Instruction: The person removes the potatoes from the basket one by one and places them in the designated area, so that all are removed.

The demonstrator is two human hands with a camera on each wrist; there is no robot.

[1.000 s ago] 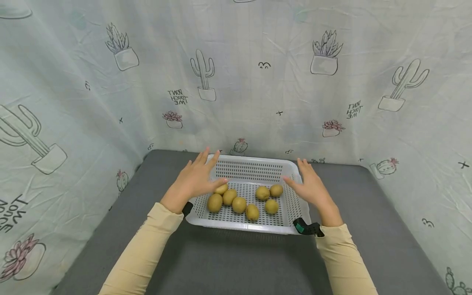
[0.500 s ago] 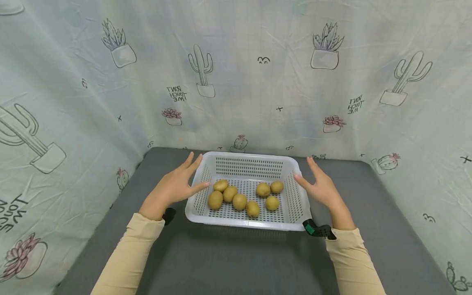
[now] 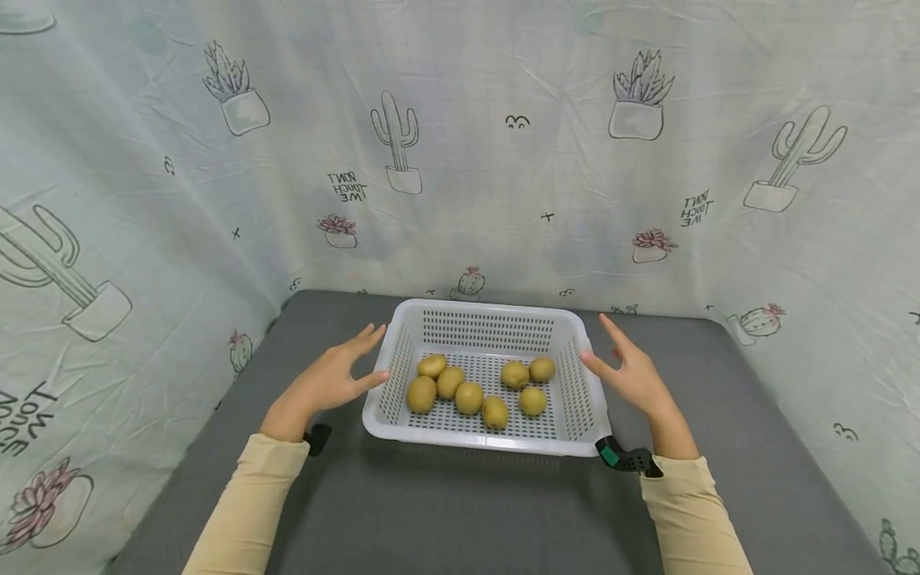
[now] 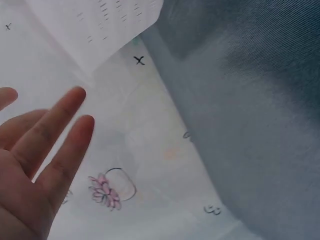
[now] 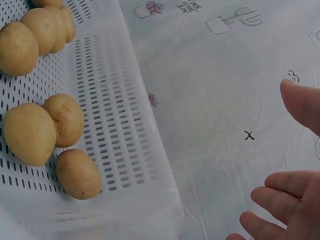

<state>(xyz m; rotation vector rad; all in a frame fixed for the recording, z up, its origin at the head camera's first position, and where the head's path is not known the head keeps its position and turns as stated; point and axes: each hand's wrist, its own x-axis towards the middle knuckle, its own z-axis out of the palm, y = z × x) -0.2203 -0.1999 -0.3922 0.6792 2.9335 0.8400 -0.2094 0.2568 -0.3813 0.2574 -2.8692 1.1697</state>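
Note:
A white perforated plastic basket (image 3: 496,442) stands on the grey table, with several yellow-brown potatoes (image 3: 469,397) spread over its floor. My left hand (image 3: 331,379) hovers by the basket's left side, fingers extended and thumb tip near the rim. On the other side, my right hand (image 3: 636,379) is held just outside the right rim, thumb apart from the fingers. Neither hand holds anything. In the left wrist view the spread fingers (image 4: 65,150) are below a corner of the basket (image 4: 110,25). The right wrist view shows potatoes (image 5: 30,135) inside the slotted wall (image 5: 110,115).
A grey cloth-covered table (image 3: 460,511) extends around the basket. Behind and at both sides hangs a pale curtain (image 3: 467,160) printed with cacti and potted plants. Black straps (image 3: 628,459) are on the wrists.
My left hand has moved left, off the basket's left part, uncovering a potato there. The right hand has shifted slightly right, outside the rim. Basket and potatoes stay in place.

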